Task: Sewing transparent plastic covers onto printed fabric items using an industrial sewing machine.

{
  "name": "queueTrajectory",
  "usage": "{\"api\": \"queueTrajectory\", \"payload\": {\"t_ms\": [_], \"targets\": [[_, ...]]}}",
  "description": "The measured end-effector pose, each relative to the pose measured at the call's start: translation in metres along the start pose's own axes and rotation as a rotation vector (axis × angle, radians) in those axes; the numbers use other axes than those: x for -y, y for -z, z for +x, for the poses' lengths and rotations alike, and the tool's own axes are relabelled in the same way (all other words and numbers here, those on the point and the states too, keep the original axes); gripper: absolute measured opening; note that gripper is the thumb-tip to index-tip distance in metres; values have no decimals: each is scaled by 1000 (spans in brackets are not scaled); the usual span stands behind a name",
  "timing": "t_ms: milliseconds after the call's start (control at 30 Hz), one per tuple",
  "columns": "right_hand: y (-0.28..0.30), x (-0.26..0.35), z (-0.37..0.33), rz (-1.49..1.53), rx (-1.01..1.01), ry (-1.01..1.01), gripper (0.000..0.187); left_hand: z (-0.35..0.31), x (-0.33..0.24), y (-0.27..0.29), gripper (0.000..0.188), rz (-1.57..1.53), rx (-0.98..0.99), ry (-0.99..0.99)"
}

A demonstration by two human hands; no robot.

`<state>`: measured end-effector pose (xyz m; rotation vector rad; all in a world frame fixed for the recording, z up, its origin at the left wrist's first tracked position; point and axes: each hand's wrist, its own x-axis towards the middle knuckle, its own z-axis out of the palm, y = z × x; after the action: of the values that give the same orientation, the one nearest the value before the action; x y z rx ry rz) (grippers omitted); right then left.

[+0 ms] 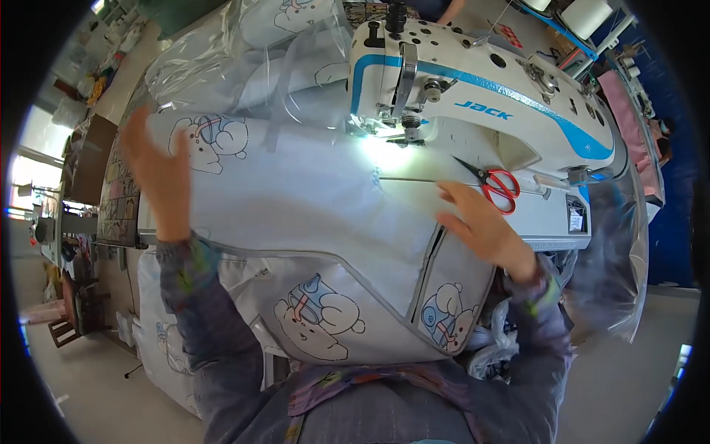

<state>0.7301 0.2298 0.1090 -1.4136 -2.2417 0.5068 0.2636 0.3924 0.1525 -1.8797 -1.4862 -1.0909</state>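
Left hand (160, 172) spread, right hand (484, 228) half-curled; fingers look empty. Positioning fabric (296, 177) at the sewing machine (529, 118) seems underway, next calling for steadying.

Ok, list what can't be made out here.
All in the head view:
Left hand: blur smears the fingertips.
Sewing machine: glare hides the stitching point.
Printed fabric: the right hand covers part of it.
Other person's arm: top edge cuts off the rest.
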Motion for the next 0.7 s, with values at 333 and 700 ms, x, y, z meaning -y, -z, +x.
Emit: {"api": "queueTrajectory", "payload": {"t_ms": [333,700], "targets": [[-92,30,71,45,-62,-212,48,-1,-159,-53,34,-375,976,-613],[-87,39,61,-318,-52,-146,29,-65,-161,-49,23,-451,810,-528]]}}
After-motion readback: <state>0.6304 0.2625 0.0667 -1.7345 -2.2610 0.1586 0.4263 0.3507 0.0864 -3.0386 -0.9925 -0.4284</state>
